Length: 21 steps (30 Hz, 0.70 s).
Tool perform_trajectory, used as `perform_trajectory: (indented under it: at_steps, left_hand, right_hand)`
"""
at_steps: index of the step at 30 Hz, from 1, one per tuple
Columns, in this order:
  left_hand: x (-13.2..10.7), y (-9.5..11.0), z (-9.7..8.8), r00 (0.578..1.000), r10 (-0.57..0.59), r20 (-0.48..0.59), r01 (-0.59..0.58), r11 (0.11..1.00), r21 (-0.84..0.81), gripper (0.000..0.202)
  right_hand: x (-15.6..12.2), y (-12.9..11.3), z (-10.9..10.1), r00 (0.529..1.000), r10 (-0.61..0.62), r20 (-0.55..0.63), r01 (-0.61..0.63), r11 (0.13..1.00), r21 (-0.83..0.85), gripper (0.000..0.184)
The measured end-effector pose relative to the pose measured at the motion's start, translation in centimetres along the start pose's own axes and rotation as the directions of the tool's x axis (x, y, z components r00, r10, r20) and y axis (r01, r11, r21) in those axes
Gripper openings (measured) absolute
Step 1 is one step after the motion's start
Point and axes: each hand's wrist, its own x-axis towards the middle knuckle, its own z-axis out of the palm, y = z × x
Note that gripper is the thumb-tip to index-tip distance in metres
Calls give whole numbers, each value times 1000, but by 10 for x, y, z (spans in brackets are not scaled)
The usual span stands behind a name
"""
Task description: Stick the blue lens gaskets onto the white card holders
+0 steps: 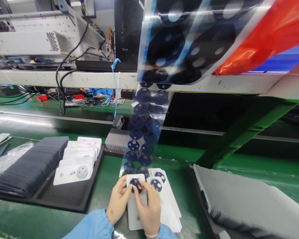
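A white phone back panel [134, 217] lies upright in front of me on the green bench. A dark round film sticker [135, 181] with holes sits over its camera area. Curled round the panel's left upper edge, my left hand [117, 200] is closed, its thumb at the sticker. My right hand [150, 207] is also closed, thumb and fingertips pressed on the sticker. Just right of it, several white panels with dark camera stickers [168, 205] overlap in a pile. Behind my hands hangs a clear strip of dark round stickers [139, 122].
At left, a black tray [88, 191] holds dark panels [35, 162] and white panels [73, 174]. Another tray of grey panels [251, 196] stands at right. A white shelf edge [97, 78] crosses above, with cables and a red bag [264, 39]. A co-worker's blue sleeve [106, 92] shows beyond.
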Motion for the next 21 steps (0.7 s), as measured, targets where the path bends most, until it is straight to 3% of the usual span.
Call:
perform_trajectory:
  at_steps: [3,5,8,12,18,21]
  left_hand:
    - [2,0,-3,999,-4,-45,3,1000,-29,29]
    - [3,1,-6,999,-11,-42,9,998,-55,29]
    - [3,2,-6,1000,-5,-2,5,996,-94,31]
    - [1,0,-6,999,-34,24,35,996,-86,38]
    - [-1,-4,-8,998,-62,-30,62,998,-13,42]
    - [-1,-1,-7,996,-91,15,91,995,32,40]
  right_hand:
    - [1,2,1,997,26,-68,-29,999,-42,41]
    - [3,4,0,993,110,-32,-110,994,-8,47]
    - [5,4,-2,958,243,150,-262,957,127,38]
    - [6,1,-4,853,379,359,-495,807,322,32]
    - [4,4,-2,819,409,403,-546,772,325,30]
    - [6,3,-2,795,425,433,-572,762,304,32]
